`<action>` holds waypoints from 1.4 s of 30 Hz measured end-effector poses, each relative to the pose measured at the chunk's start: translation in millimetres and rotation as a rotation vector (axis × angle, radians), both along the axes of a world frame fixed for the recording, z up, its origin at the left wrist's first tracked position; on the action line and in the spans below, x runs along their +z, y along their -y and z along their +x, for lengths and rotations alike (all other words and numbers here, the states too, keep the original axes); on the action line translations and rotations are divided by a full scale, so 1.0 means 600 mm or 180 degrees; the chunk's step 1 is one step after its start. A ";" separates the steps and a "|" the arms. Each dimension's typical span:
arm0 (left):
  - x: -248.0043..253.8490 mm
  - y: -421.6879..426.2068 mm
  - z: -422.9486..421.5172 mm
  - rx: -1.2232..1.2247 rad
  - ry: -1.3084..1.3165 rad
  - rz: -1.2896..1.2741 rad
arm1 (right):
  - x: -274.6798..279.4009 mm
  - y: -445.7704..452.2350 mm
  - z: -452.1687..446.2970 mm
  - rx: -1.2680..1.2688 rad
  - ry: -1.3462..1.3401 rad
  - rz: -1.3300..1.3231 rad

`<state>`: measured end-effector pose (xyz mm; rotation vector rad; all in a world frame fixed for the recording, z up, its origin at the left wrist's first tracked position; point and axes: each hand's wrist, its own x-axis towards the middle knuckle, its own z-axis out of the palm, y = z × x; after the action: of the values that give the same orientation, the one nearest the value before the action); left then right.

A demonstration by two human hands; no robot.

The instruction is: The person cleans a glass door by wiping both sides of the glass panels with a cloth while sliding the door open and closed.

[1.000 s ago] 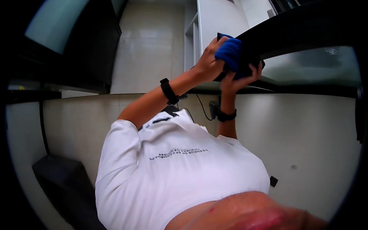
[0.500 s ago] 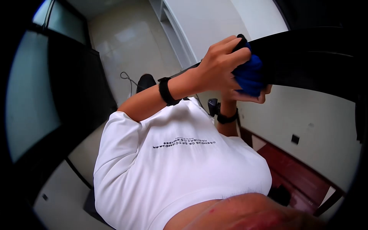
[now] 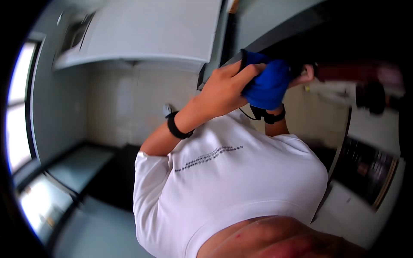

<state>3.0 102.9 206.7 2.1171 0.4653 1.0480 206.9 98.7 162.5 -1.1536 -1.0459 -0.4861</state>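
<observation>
Blue cloth is bunched just right of centre, upper half of frame. Left hand pinches its left side between thumb and fingers; right hand mostly hidden behind it, curled fingers showing, can't tell if they grip. Risk: if the right side is loose, folds could slip free. Lower fold hangs close to the right wristband, so could snag there
</observation>
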 end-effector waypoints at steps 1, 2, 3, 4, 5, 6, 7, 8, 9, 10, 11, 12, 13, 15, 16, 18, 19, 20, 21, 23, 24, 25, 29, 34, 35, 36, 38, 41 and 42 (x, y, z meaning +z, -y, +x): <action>0.012 -0.006 0.000 -0.0267 0.0079 0.0072 | 0.039 0.005 -0.002 -0.0263 0.0114 0.0087; 0.022 -0.017 -0.001 -0.0574 0.0095 -0.0231 | 0.089 0.000 -0.013 -0.0308 0.0096 0.0403; 0.032 -0.004 0.002 -0.0813 0.0079 -0.0494 | 0.131 0.013 -0.023 -0.0272 0.0080 0.0757; 0.041 -0.009 0.006 -0.1000 0.0276 -0.0592 | 0.161 0.023 -0.014 -0.0881 0.0761 0.0792; 0.041 -0.030 0.014 -0.1134 0.0322 -0.0560 | 0.184 0.021 -0.003 -0.1476 0.1434 0.0784; 0.043 -0.037 0.007 -0.1252 0.0182 -0.0785 | 0.203 0.032 -0.024 -0.1403 0.1556 0.0870; 0.046 -0.048 0.017 -0.1352 0.0035 -0.1031 | 0.226 0.025 -0.029 -0.1465 0.1649 0.0849; 0.036 -0.051 0.025 -0.1341 0.0107 -0.0781 | 0.248 0.022 -0.042 -0.1367 0.1777 0.0667; 0.026 -0.060 0.037 -0.1413 0.0143 -0.0828 | 0.257 0.009 -0.046 -0.1268 0.1865 0.0438; 0.022 -0.031 0.031 -0.1455 0.0148 -0.0772 | 0.261 0.039 -0.060 -0.1527 0.2047 0.0114; 0.016 -0.030 0.031 -0.1465 0.0142 -0.0773 | 0.248 0.037 -0.043 -0.1795 0.2317 0.0088; 0.014 -0.029 0.033 -0.1452 0.0199 -0.0886 | 0.236 0.036 -0.029 -0.1793 0.2239 0.0184; 0.009 -0.028 0.033 -0.1422 0.0243 -0.0935 | 0.229 0.031 -0.026 -0.1744 0.2157 0.0261; 0.002 -0.036 0.033 -0.1462 0.0442 -0.1191 | 0.217 0.020 -0.026 -0.1885 0.2033 0.0337; 0.002 -0.042 0.032 -0.1468 0.0600 -0.1275 | 0.213 0.013 -0.030 -0.1950 0.1959 0.0352; -0.009 -0.042 0.027 -0.1460 0.0562 -0.1330 | 0.205 0.016 -0.027 -0.2022 0.1866 0.0453; -0.013 -0.048 0.029 -0.1514 0.0553 -0.1344 | 0.199 0.009 -0.023 -0.2021 0.1861 0.0535; -0.016 -0.046 0.033 -0.1524 0.0608 -0.1429 | 0.191 0.006 -0.020 -0.1865 0.1709 0.0674; -0.020 -0.049 0.037 -0.1477 0.0591 -0.1447 | 0.189 0.007 -0.019 -0.2053 0.1859 0.0601; -0.028 -0.057 0.042 -0.1602 0.0866 -0.1288 | 0.183 0.002 -0.038 -0.2231 0.1750 0.0554; -0.029 -0.058 0.045 -0.1599 0.0848 -0.1259 | 0.176 0.002 -0.039 -0.2331 0.1722 0.0546; -0.030 -0.063 0.042 -0.1570 0.0821 -0.1261 | 0.170 0.006 -0.036 -0.2441 0.1718 0.0528; -0.059 -0.072 0.031 -0.1782 0.0631 -0.1214 | 0.107 0.021 -0.034 -0.2697 0.1714 0.0318; -0.081 -0.114 0.022 -0.2094 -0.0244 -0.1183 | 0.062 0.033 -0.055 -0.2624 0.1587 0.0107; -0.068 -0.134 0.028 -0.2047 -0.0206 -0.1085 | 0.060 0.031 -0.051 -0.2552 0.1614 0.0071; -0.049 -0.163 0.037 -0.2582 -0.0434 -0.1187 | 0.059 0.011 -0.036 -0.2294 0.1532 0.0620; -0.006 -0.201 0.041 -0.3462 -0.0752 -0.1164 | 0.076 0.000 -0.027 -0.1973 0.1612 0.0871; 0.070 -0.232 0.027 -0.3798 -0.0511 -0.0695 | 0.121 0.005 -0.038 -0.2267 0.1763 0.0621; 0.089 -0.237 0.027 -0.3777 -0.0473 -0.0526 | 0.148 0.011 -0.041 -0.2357 0.1790 0.0575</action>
<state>19.2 244.9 260.3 1.8211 -0.5927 0.1475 182.5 92.3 251.4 -1.2513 -0.9852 -1.5261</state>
